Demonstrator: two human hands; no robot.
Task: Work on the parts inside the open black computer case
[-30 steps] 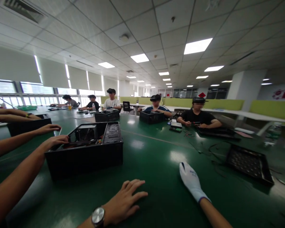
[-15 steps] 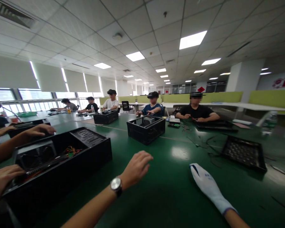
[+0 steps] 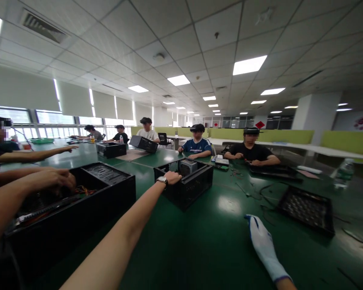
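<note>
My bare left hand [image 3: 173, 177], with a watch [image 3: 162, 180] on its wrist, reaches out to an open black computer case [image 3: 187, 192]. Its fingers curl over the case's near left rim, and the fingertips are hidden inside. A grey power supply [image 3: 188, 166] sits within that case. My right hand [image 3: 261, 237], in a white glove with blue fingertips, hovers over or rests on the green table [image 3: 218, 249]; I cannot tell which. Nothing is in it, and its fingers are stretched out.
On the left, a co-worker's hands [image 3: 59, 179] work in a larger black case [image 3: 109, 201]. A black tray-like panel [image 3: 307, 209], loose cables [image 3: 268, 195] and a water bottle [image 3: 344, 173] lie or stand at right. Several people sit across the table.
My left hand has moved forward and taken hold of the computer case, which now stands a little nearer. Across the table a person has tilted another case. My right hand has barely moved.
</note>
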